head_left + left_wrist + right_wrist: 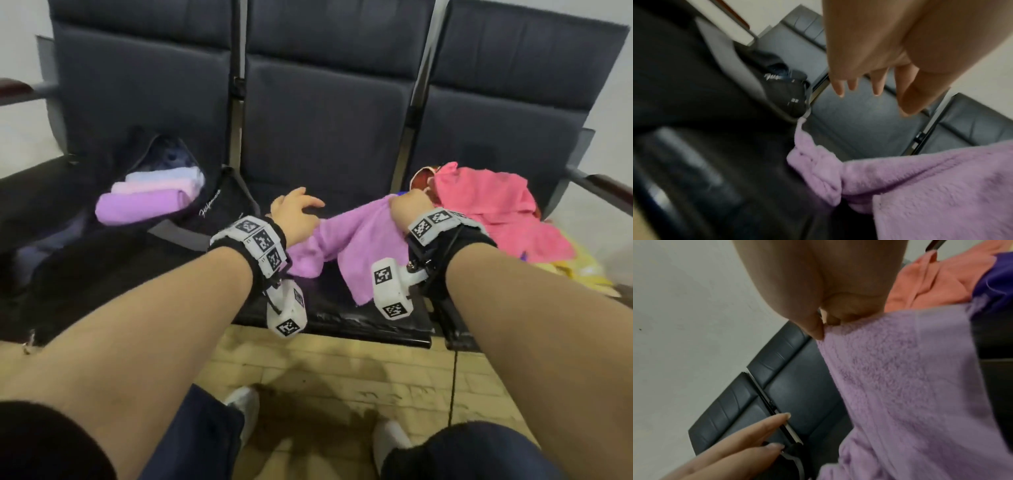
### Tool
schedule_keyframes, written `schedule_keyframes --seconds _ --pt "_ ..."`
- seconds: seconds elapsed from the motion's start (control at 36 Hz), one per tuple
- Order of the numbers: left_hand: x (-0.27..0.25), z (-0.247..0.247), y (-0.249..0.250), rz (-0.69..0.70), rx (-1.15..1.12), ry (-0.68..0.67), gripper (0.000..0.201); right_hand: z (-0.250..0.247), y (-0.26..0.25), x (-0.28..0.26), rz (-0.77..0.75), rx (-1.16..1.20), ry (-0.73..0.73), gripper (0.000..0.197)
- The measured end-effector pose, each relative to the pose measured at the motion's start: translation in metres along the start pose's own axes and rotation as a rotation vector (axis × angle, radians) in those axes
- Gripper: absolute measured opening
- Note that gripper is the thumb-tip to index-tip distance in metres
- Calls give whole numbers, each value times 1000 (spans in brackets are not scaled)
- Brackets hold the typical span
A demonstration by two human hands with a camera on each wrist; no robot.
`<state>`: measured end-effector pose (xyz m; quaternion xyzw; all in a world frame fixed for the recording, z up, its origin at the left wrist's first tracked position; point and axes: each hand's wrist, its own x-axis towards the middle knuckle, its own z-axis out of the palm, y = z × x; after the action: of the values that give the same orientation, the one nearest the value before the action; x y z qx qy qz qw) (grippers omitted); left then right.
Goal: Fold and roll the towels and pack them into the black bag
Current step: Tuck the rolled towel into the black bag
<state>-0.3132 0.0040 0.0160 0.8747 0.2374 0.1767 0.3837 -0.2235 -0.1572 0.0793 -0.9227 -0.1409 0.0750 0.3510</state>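
Note:
A purple towel (352,240) hangs crumpled over the middle seat, held up by my right hand (409,205), which pinches its upper edge (826,331) between thumb and fingers. My left hand (298,209) hovers just left of the towel with fingers spread and straight, holding nothing (869,87). The towel (910,186) sags below that hand. The black bag (113,246) lies open on the left seat with three rolled towels (150,197) in purple, pink and pale lilac sticking out of its mouth.
A heap of loose towels, pink (496,209) on top and yellow (582,274) beneath, covers the right seat. Dark padded seat backs (322,113) rise behind. Metal armrests (603,185) flank the row. Tiled floor (342,377) and my shoes lie below.

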Motion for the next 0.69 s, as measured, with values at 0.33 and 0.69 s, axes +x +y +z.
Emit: schedule_keyframes --seconds 0.33,0.69 --pt "-41 68 -28 -192 -396 -24 39 55 54 15 55 349 -47 41" --pt "-29 75 -21 -526 -504 -144 21 62 70 13 122 1096 -308 24"
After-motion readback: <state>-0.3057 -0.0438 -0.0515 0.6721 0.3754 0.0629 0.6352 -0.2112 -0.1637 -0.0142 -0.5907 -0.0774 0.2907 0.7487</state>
